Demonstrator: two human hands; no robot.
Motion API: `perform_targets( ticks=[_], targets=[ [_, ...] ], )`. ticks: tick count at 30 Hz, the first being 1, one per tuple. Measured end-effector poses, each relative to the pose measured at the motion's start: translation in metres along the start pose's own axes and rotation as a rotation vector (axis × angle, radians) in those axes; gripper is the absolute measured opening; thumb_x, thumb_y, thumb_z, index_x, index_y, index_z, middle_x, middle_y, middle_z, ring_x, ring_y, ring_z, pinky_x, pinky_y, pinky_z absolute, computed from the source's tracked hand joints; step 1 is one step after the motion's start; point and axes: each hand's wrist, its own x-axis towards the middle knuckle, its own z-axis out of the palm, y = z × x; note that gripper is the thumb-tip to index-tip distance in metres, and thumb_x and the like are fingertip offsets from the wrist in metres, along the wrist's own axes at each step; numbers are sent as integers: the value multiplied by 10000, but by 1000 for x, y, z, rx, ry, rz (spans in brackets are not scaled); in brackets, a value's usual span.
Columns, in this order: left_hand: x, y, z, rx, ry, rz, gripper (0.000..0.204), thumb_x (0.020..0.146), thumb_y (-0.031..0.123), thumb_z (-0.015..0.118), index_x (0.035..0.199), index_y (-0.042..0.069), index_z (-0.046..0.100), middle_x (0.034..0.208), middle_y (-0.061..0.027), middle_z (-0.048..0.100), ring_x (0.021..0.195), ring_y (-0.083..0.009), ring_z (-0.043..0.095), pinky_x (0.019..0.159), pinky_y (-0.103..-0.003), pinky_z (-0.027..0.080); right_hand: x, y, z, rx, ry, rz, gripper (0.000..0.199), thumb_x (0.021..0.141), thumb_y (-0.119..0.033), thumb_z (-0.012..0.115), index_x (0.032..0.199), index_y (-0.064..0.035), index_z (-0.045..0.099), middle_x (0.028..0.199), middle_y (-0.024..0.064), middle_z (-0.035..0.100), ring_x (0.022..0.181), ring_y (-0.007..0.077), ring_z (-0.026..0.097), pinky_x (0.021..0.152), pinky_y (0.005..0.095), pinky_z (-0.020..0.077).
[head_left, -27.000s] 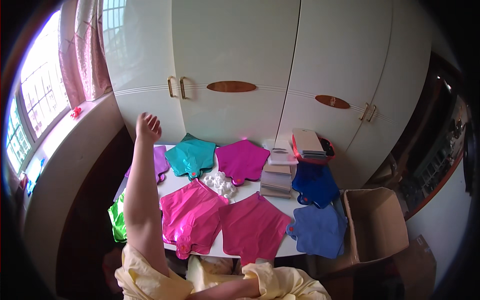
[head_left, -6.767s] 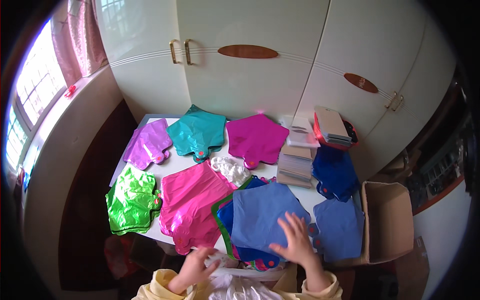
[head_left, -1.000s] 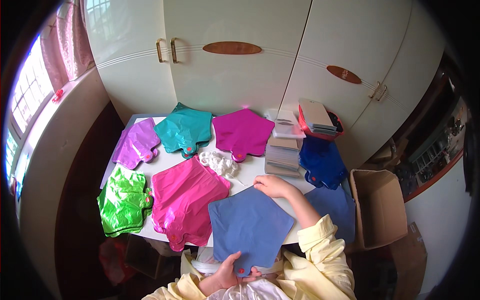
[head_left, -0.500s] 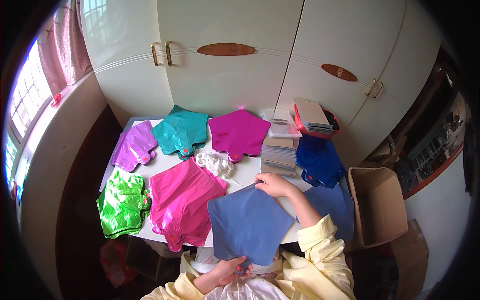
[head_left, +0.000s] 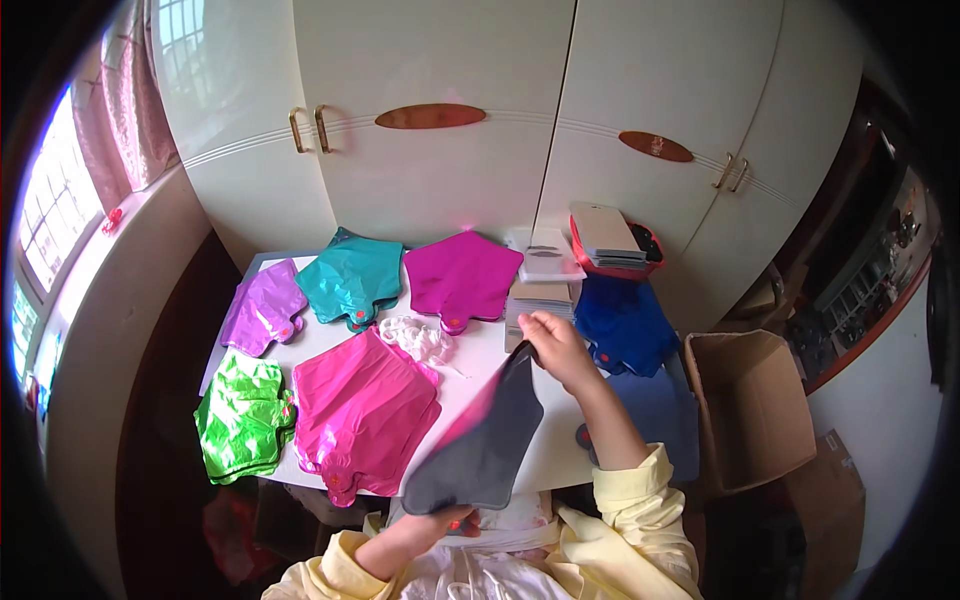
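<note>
Between my hands a flat, dark blue-grey star-shaped foil balloon [head_left: 480, 450] is held tilted over the table's front edge, a pink sheen along its left side. My right hand [head_left: 560, 348] pinches its upper corner. Low down, my left hand [head_left: 425, 530] grips the end with the red spot; its fingers are partly hidden. Left of it lies a large pink foil balloon [head_left: 368, 415], with a shiny green one [head_left: 240, 415] beside that. Behind are purple [head_left: 268, 305], teal [head_left: 350, 275] and magenta [head_left: 462, 272] balloons. Another blue-grey balloon [head_left: 660, 425] lies flat beyond my right forearm.
White string [head_left: 418, 342] is bunched mid-table. Stacked cards [head_left: 540, 292] stand behind my right hand, near a clear plastic box [head_left: 548, 260] and a red basket [head_left: 648, 268] topped with cards. Dark blue foil [head_left: 625, 325] lies beside them. An open cardboard box [head_left: 755, 410] adjoins the table's right side.
The held balloon has turned from facing me flat to a steep tilt, showing a darker surface. My right hand has risen slightly; my left has shifted a little left.
</note>
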Motion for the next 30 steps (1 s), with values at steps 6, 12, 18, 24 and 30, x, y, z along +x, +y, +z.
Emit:
perform_targets(
  ticks=[6, 12, 18, 24, 30],
  targets=[
    [1, -18, 16, -434, -183, -229, 221, 990, 154, 422, 1049, -35, 519, 913, -115, 577, 866, -242, 597, 912, -425, 498, 5, 5, 17, -320, -64, -7, 445, 935, -403, 552, 763, 6, 579, 637, 172, 579, 589, 307, 570, 585, 393, 443],
    [28, -62, 21, -649, -111, -413, 346, 997, 268, 407, 1066, -57, 502, 981, -163, 583, 941, -270, 591, 958, -452, 471, -7, 70, 34, -608, -284, 189, 370, 934, -374, 514, 907, -23, 627, 913, 196, 652, 900, 370, 622, 784, 456, 474],
    [30, -49, 21, -704, -252, -377, 413, 982, 328, 414, 1127, -52, 484, 1012, -188, 606, 928, -282, 611, 909, -428, 498, -6, 82, 36, -713, -254, 215, 338, 935, -365, 497, 1000, -54, 613, 1069, 156, 647, 1002, 371, 601, 856, 461, 476],
    [39, -45, 28, -745, -36, -485, 363, 986, 327, 414, 1039, -24, 491, 930, -150, 598, 803, -246, 581, 783, -392, 507, -3, 79, 35, -704, -252, 185, 327, 906, -320, 567, 1058, -31, 578, 1104, 207, 591, 1001, 384, 595, 841, 464, 487],
    [44, -44, 22, -752, -184, -447, 341, 1009, 315, 395, 1068, -14, 459, 885, -112, 582, 750, -222, 560, 732, -366, 507, -52, 41, 45, -720, -65, -168, 381, 844, -263, 660, 1122, -36, 532, 1114, 190, 529, 960, 379, 593, 812, 450, 498]
  ],
)
